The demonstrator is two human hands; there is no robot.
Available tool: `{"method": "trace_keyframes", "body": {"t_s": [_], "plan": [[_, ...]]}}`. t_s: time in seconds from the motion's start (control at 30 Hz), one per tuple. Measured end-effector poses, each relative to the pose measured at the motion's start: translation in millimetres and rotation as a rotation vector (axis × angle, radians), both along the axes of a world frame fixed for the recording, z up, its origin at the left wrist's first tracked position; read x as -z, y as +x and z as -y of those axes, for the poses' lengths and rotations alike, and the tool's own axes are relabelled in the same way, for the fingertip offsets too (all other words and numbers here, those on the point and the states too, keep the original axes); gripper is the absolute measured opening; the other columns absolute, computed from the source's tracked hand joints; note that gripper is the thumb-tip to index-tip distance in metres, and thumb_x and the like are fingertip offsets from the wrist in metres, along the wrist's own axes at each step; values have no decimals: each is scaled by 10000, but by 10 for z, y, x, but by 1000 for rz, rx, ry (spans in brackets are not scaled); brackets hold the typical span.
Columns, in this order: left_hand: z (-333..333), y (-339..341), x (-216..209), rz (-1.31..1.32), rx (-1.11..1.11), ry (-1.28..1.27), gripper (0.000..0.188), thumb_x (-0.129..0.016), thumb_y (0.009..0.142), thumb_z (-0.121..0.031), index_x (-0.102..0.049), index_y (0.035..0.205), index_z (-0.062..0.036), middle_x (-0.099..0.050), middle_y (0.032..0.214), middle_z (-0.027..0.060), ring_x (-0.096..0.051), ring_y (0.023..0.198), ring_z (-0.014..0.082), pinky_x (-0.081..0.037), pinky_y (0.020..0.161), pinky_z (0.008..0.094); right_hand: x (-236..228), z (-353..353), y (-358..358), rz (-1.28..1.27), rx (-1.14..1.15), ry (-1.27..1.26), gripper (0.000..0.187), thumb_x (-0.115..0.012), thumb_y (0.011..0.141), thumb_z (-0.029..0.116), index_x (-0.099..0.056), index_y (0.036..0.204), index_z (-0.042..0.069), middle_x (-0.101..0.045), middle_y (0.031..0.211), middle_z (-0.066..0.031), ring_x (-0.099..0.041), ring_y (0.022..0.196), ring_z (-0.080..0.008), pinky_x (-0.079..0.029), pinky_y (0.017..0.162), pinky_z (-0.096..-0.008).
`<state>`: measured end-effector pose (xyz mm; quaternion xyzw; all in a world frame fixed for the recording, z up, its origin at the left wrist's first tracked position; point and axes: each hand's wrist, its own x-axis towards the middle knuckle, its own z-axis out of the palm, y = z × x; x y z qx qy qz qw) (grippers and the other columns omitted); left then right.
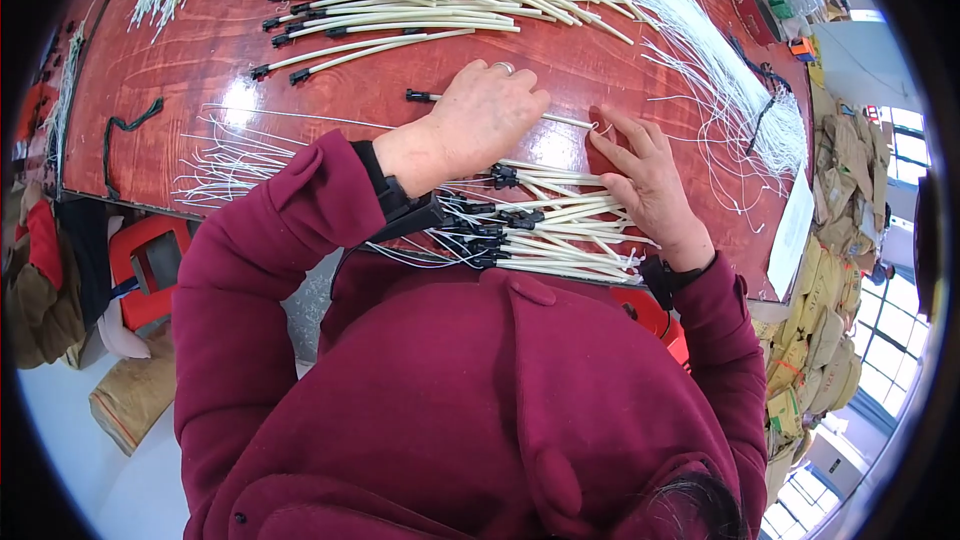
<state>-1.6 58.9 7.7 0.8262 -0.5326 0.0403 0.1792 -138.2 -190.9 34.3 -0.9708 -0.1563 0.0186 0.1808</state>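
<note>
My left hand (490, 120), closed, grips a cream tube (567, 121) above the table. A black connector (420, 96) sticks out past it on the left, and the tube's other end points right. My right hand (655, 185) is at that right end, index and middle fingers apart and thumb lower down. A small curl of white wire (597, 127) shows at its fingertips; whether they pinch it is hard to see. From my left hand a thin white wire (300, 116) runs left. Just below both hands lies a pile of similar cream tubes (570, 252) with black connectors.
Across the far side of the red table (190, 60) lies a large heap of cream tubes (430, 15) with black connectors. A tied bundle of white wires (720, 60) lies at right, beside a white sheet (792, 235). A black cord (125, 130) rests at left, above a red stool (145, 270).
</note>
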Motion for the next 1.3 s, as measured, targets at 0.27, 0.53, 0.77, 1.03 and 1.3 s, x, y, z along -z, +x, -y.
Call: {"method": "trace_keyframes", "body": {"t_s": [0.27, 0.53, 0.77, 1.03, 1.3], "plan": [[-5, -14, -5, -17, -17, 9, 93, -600, 843, -75, -627, 932, -79, -621, 962, 93, -642, 957, 299, -495, 824, 442, -67, -26, -10, 61, 37, 19, 520, -595, 973, 388, -641, 1377, 64, -485, 1527, -158, -463, 1305, -370, -359, 1134, -477], [-57, 29, -1, -49, -21, 2, 119, -601, 842, -71, -621, 959, -70, -613, 954, 107, -640, 946, 316, -504, 816, 442, 39, 43, -62, 68, -7, -39, 563, -558, 995, 468, -644, 1374, 60, -486, 1534, -154, -461, 1323, -364, -366, 1125, -469], [-40, 22, 8, -30, -8, -17, 129, -602, 842, -60, -616, 970, -60, -608, 963, 111, -640, 953, 323, -513, 821, 438, 40, 83, -124, 31, 19, -57, 618, -561, 986, 515, -632, 1385, 48, -472, 1548, -159, -452, 1339, -364, -352, 1136, -472], [-26, 36, 42, 19, 2, -53, 106, -637, 837, -92, -667, 939, -82, -654, 958, 96, -671, 952, 299, -528, 779, 433, 57, 79, -141, 21, 46, -60, 707, -492, 998, 600, -613, 1402, 32, -458, 1560, -161, -438, 1362, -365, -340, 1147, -479], [-56, 84, 46, -5, 32, -44, 112, -611, 847, -82, -645, 953, -71, -622, 946, 98, -647, 959, 305, -516, 803, 440, 17, 134, -102, -31, 15, 14, 701, -369, 1052, 573, -621, 1385, 10, -459, 1559, -155, -418, 1370, -370, -312, 1167, -472]]}}
